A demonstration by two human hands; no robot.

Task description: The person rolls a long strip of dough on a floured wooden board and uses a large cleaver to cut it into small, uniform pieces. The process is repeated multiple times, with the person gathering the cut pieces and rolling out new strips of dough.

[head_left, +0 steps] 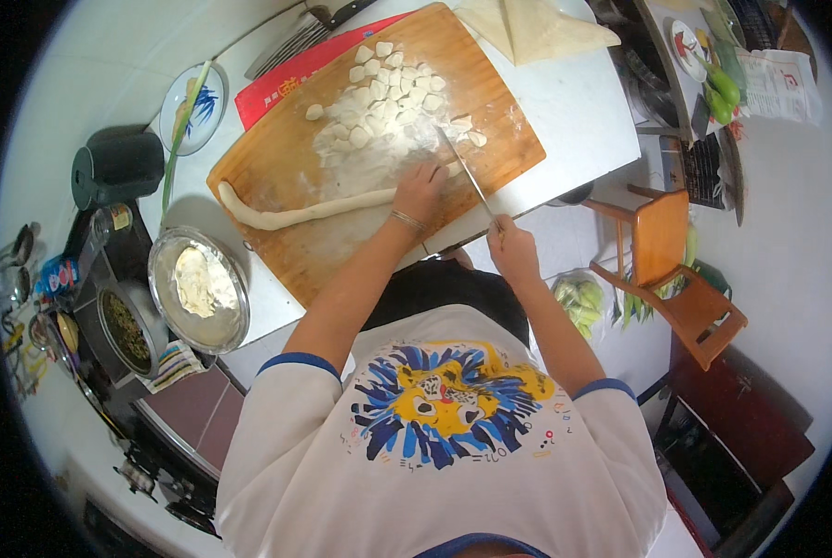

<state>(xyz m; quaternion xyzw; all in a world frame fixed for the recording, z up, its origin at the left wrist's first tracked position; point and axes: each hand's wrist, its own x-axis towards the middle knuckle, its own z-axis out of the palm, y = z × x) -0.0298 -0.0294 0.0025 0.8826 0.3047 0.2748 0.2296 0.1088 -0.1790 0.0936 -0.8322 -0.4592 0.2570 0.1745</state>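
A long rope of dough (pixel 295 216) lies across the wooden cutting board (pixel 499 102), its right end under my left hand (pixel 419 191). The fingers of that hand are bent over the dough close to a knife. My right hand (pixel 513 249) is closed around the handle of the knife (pixel 467 173), whose blade slants up and left over the board at the dough's cut end. Beyond my left hand, several small cut dough pieces (pixel 392 93) lie in a floury heap on the far part of the board.
To the left stand a metal bowl with dough (pixel 242 302), a plate with a green onion (pixel 209 116) and a pot of chopped filling (pixel 123 325). A folded cloth (pixel 537 33) lies past the board. A wooden chair (pixel 662 237) stands at the right.
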